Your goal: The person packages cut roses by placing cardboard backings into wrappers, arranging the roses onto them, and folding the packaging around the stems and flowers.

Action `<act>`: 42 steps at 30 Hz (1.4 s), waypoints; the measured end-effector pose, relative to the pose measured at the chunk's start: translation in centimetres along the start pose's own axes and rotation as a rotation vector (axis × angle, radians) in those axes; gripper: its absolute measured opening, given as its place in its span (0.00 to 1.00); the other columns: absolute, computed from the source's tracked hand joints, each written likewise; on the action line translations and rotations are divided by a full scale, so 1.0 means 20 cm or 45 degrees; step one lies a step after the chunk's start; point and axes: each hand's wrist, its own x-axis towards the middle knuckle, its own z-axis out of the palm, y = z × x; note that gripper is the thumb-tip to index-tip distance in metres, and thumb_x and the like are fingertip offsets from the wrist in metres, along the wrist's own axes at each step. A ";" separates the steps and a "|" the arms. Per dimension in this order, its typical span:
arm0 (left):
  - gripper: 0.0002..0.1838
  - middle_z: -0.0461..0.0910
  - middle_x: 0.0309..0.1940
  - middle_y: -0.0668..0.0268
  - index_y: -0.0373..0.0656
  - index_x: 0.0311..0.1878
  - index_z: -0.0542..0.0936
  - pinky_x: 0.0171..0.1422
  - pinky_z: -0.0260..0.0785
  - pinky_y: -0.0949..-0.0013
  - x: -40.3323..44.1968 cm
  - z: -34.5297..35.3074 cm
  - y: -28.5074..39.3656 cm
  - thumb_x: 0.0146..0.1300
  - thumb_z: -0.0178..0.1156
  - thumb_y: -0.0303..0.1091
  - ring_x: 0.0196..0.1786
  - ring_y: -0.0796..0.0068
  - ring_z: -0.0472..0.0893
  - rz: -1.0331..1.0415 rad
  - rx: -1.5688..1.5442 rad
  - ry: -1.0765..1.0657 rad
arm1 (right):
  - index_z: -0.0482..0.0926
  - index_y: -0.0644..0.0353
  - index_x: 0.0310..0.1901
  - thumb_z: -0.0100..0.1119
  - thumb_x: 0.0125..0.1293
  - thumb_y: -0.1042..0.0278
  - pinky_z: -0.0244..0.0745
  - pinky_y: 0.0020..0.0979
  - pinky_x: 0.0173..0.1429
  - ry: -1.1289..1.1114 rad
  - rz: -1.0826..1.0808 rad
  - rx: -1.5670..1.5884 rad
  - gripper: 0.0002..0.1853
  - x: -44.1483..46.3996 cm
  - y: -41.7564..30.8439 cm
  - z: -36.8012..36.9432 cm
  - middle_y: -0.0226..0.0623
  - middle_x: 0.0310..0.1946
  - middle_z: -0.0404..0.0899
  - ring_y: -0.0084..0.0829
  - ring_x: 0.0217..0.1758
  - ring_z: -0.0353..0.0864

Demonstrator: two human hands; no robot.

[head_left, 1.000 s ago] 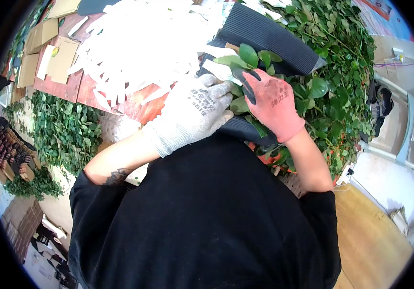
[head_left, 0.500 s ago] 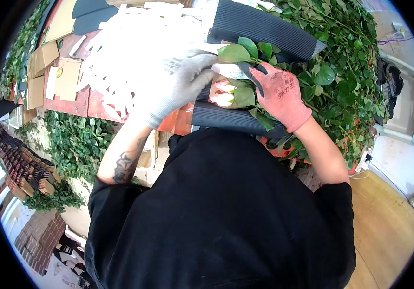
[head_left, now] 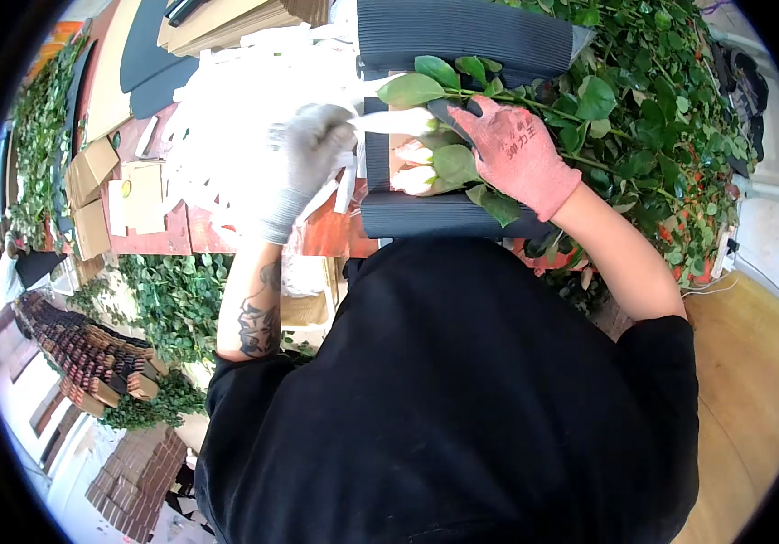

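My left hand (head_left: 309, 159), in a pale grey glove, is closed at the left end of a white strip (head_left: 394, 121). The strip runs right to a rose bud whose bloom it mostly hides. My right hand (head_left: 521, 154), in a red glove with dark fingertips, is closed around that rose just behind its head; the fingers partly cover it. Below lie pale pink roses (head_left: 415, 179) with green leaves (head_left: 454, 163), on brown cardboard between two black corrugated pieces. Another leafy stem (head_left: 412, 89) lies above the strip.
Many white strips (head_left: 235, 118) pile on the red table (head_left: 167, 238) to the left. Corrugated black board (head_left: 471, 36) lies at the back. Cardboard pieces (head_left: 143, 195) sit farther left, and a cardboard stack (head_left: 244, 23) behind. Leafy rose stems (head_left: 652, 145) heap up at right.
My left hand has moved left, away from the rose, and the white strip now stretches between it and the bud. My right hand stays at the rose. The camera view has shifted slightly.
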 end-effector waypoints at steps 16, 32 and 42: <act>0.13 0.80 0.45 0.69 0.46 0.43 0.82 0.49 0.67 0.63 -0.26 0.14 0.33 0.53 0.63 0.37 0.43 0.65 0.76 0.385 0.252 -0.029 | 0.77 0.45 0.49 0.62 0.53 0.58 0.73 0.34 0.49 -0.024 -0.033 0.016 0.19 -0.04 -0.02 -0.09 0.38 0.53 0.74 0.34 0.47 0.79; 0.20 0.77 0.53 0.55 0.39 0.49 0.79 0.59 0.67 0.58 -0.22 0.13 0.32 0.54 0.64 0.40 0.57 0.56 0.74 0.402 0.225 0.040 | 0.76 0.50 0.49 0.63 0.54 0.57 0.76 0.36 0.45 -0.070 -0.025 0.334 0.20 0.07 -0.05 -0.18 0.41 0.49 0.76 0.37 0.43 0.81; 0.23 0.75 0.56 0.55 0.37 0.51 0.79 0.64 0.63 0.57 -0.22 0.14 0.30 0.55 0.64 0.41 0.60 0.55 0.72 0.372 0.103 -0.060 | 0.77 0.54 0.52 0.62 0.53 0.64 0.74 0.37 0.51 0.084 -0.235 0.245 0.22 0.08 0.07 0.00 0.40 0.50 0.78 0.40 0.47 0.80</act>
